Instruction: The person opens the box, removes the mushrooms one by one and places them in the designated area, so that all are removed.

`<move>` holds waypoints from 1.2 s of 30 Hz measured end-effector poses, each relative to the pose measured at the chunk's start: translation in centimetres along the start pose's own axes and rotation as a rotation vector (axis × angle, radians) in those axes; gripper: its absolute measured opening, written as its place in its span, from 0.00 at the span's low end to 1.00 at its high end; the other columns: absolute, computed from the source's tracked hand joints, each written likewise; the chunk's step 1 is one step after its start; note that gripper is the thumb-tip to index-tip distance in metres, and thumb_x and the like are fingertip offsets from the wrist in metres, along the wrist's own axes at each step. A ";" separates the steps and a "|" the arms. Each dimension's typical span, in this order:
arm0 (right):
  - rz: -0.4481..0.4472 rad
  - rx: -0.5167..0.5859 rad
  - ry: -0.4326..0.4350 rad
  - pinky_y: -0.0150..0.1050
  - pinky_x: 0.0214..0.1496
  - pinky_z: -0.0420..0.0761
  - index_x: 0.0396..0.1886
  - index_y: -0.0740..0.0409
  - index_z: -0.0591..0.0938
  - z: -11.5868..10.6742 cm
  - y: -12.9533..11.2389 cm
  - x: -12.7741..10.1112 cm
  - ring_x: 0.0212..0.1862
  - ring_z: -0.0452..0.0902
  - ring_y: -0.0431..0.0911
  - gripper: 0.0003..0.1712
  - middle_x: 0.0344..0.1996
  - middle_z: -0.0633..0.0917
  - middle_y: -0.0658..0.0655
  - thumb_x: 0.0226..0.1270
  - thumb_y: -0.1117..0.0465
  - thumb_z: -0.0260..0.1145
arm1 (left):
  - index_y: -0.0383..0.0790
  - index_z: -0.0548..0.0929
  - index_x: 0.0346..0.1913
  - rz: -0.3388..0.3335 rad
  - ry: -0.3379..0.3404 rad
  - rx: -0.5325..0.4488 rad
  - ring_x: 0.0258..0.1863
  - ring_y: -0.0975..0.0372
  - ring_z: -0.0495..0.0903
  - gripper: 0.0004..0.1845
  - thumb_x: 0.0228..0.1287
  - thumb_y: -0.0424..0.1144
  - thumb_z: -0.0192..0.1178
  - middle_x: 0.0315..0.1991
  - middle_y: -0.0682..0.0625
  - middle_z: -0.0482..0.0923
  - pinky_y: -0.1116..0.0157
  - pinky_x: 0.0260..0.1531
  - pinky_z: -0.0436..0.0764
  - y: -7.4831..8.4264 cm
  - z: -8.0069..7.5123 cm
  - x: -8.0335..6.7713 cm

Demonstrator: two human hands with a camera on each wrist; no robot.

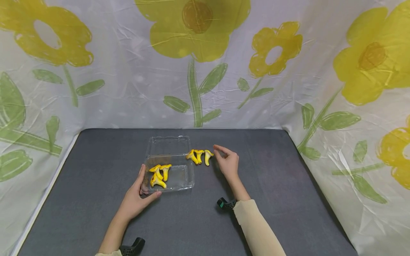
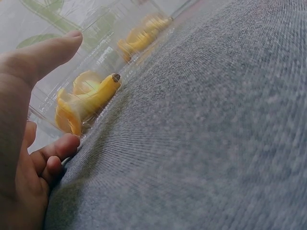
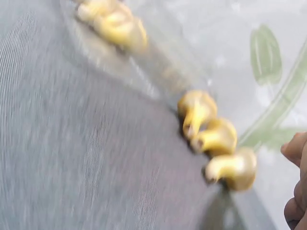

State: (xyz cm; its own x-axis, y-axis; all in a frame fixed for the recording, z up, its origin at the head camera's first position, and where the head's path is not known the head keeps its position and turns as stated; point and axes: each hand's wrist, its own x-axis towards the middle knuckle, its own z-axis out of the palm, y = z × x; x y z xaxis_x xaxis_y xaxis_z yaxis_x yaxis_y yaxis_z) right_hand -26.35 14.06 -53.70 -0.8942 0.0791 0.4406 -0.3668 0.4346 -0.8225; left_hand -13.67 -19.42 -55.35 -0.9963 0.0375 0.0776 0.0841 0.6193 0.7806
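Note:
A clear plastic clamshell container (image 1: 177, 189) lies with its lid (image 1: 168, 145) folded back. Three yellow chanterelle mushrooms (image 1: 157, 180) sit in the left part of its base; one chanterelle (image 2: 93, 100) shows through the wall in the left wrist view. My left hand (image 1: 136, 199) rests at the container's front left corner, thumb straight along the front and fingers against the left side. Three more chanterelles (image 1: 199, 155) stand in a row on the table, right of the container. Just right of that row, my right hand (image 1: 229, 164) hovers with thumb and index finger apart, holding nothing.
The dark grey cloth-covered table (image 1: 304, 220) reaches back to a white curtain (image 1: 128, 89) printed with yellow flowers, which also hangs along both sides. Black bands with small devices are on both wrists. The right wrist view is blurred.

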 end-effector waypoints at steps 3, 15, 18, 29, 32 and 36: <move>-0.022 0.018 -0.022 0.32 0.09 0.58 0.49 0.53 0.89 0.6 -1.5 0.3 0.06 0.49 0.33 0.12 0.42 0.90 0.51 0.68 0.60 0.69 | 0.56 0.38 0.80 0.010 0.006 0.006 0.31 0.65 0.68 0.61 0.55 0.58 0.72 0.81 0.46 0.41 0.68 0.35 0.72 -0.1 0.0 -0.1; -0.053 0.056 -0.128 0.30 0.13 0.54 0.45 0.54 0.90 4.8 -5.9 -0.3 0.09 0.47 0.30 0.11 0.34 0.90 0.54 0.63 0.65 0.72 | 0.55 0.39 0.80 0.012 0.005 0.011 0.31 0.64 0.69 0.62 0.54 0.60 0.72 0.81 0.46 0.40 0.68 0.34 0.72 -0.1 0.0 0.0; -0.069 0.077 -0.145 0.30 0.13 0.54 0.44 0.53 0.91 5.8 -6.8 -0.7 0.10 0.46 0.29 0.11 0.33 0.90 0.54 0.62 0.65 0.72 | 0.56 0.39 0.80 0.005 0.001 0.014 0.32 0.64 0.69 0.62 0.54 0.61 0.71 0.81 0.47 0.40 0.68 0.35 0.72 -0.1 0.0 0.0; -0.067 0.096 -0.355 0.32 0.12 0.59 0.50 0.50 0.89 8.4 -8.1 -2.1 0.06 0.48 0.33 0.13 0.43 0.90 0.49 0.68 0.59 0.69 | 0.56 0.38 0.80 0.012 -0.006 -0.007 0.32 0.63 0.69 0.61 0.55 0.59 0.71 0.80 0.45 0.40 0.67 0.35 0.72 -0.1 0.0 0.1; -0.089 0.074 -0.402 0.32 0.11 0.59 0.51 0.51 0.88 8.8 -8.1 -2.2 0.06 0.50 0.37 0.13 0.41 0.90 0.50 0.67 0.60 0.69 | 0.56 0.38 0.80 0.007 -0.005 0.002 0.34 0.64 0.71 0.61 0.55 0.59 0.72 0.80 0.45 0.40 0.68 0.36 0.73 -0.1 0.0 0.0; -0.101 0.044 -0.438 0.31 0.12 0.59 0.51 0.53 0.88 9.0 -7.9 -2.3 0.07 0.52 0.37 0.14 0.41 0.90 0.50 0.66 0.61 0.70 | 0.55 0.38 0.80 0.019 -0.003 -0.010 0.32 0.64 0.68 0.61 0.55 0.57 0.72 0.80 0.46 0.41 0.68 0.34 0.70 -0.2 0.0 0.1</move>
State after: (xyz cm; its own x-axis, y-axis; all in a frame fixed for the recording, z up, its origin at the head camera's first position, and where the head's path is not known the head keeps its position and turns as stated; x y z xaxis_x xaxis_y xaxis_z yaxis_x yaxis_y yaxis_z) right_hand -23.69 2.39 -51.44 -0.8743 -0.3528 0.3335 -0.4598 0.3812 -0.8021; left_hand -13.74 -19.53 -55.50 -0.9946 0.0513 0.0903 0.1028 0.6104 0.7854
